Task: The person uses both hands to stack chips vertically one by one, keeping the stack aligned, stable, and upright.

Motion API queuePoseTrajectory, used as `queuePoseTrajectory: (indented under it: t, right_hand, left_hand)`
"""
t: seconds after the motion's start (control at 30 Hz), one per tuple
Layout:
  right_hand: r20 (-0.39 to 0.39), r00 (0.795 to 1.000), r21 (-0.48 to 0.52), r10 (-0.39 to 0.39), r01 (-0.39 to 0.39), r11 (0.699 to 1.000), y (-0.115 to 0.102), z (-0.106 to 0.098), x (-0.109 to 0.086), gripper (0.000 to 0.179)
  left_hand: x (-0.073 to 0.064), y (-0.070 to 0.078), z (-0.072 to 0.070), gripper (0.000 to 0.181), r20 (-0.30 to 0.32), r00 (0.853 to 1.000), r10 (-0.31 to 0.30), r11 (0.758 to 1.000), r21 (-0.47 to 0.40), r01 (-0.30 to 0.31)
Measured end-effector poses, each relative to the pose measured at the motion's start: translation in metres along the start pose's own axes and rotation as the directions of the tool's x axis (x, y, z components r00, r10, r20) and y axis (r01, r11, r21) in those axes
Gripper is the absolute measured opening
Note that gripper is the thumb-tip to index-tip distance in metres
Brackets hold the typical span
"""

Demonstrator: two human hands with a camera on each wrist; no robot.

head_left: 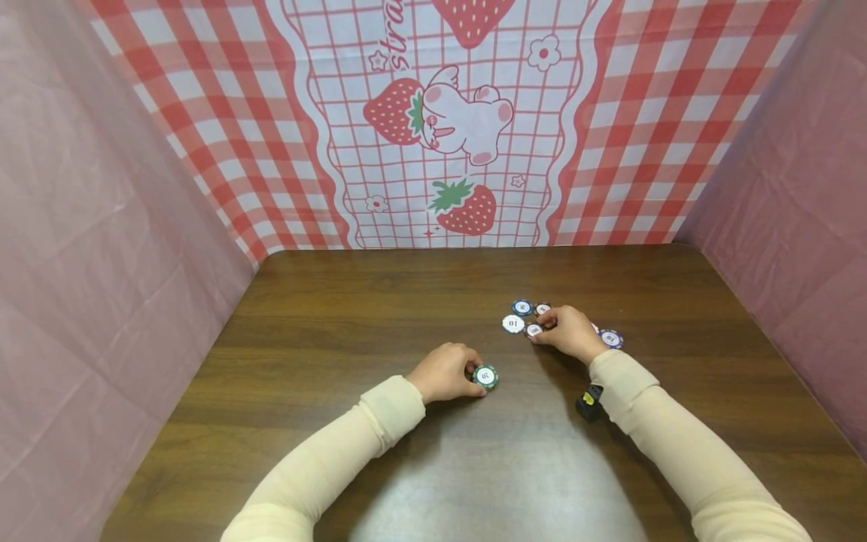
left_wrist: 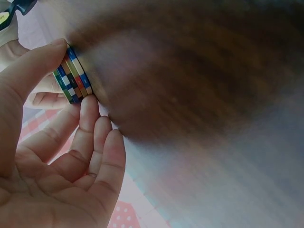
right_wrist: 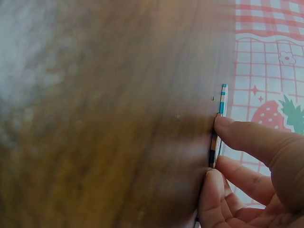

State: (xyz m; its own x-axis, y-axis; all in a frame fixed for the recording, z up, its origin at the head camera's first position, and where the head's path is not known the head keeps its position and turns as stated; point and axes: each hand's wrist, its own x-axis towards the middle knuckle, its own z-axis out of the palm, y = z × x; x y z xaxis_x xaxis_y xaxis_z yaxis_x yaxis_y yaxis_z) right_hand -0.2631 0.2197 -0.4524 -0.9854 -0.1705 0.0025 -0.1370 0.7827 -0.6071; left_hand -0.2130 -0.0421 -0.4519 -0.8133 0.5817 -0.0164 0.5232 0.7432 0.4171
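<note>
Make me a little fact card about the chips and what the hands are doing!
Left hand: holds a small stack of chips
Top of stack: green chip, marked 20
Right hand: pinches a dark-edged chip
White chip: marked 10, left of the dark-edged chip
Blue chip: just beyond the white one
Table: brown, wood-patterned

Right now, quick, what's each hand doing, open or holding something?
Left hand: closed, holding a stack of poker chips between thumb and fingers.
Right hand: closed, pinching a dark-edged chip.
</note>
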Motion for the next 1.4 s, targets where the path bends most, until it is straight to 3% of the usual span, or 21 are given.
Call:
queuePoseTrajectory:
  t: [0.6, 0.9, 1.4]
  right_hand:
    - [-0.022, 1.000, -0.059, -0.019, 0.018, 0.998, 0.000, -0.001, -0.001, 0.032]
    - [-0.039, 0.999, -0.043, -0.016, 0.014, 0.999, 0.000, -0.001, -0.002, 0.033]
    - [-0.052, 0.995, -0.004, -0.086, 0.085, 0.996, -0.022, 0.001, -0.011, 0.030]
  left_hand:
    - [-0.001, 0.000, 0.000, 0.036, 0.004, 1.000, -0.004, 1.000, 0.001, 0.004]
    - [0.000, 0.000, 0.000, 0.034, 0.002, 1.000, -0.006, 1.000, -0.003, 0.006]
    - [-0.001, 0.001, 0.000, 0.032, -0.002, 1.000, -0.003, 1.000, 0.001, 0.003]
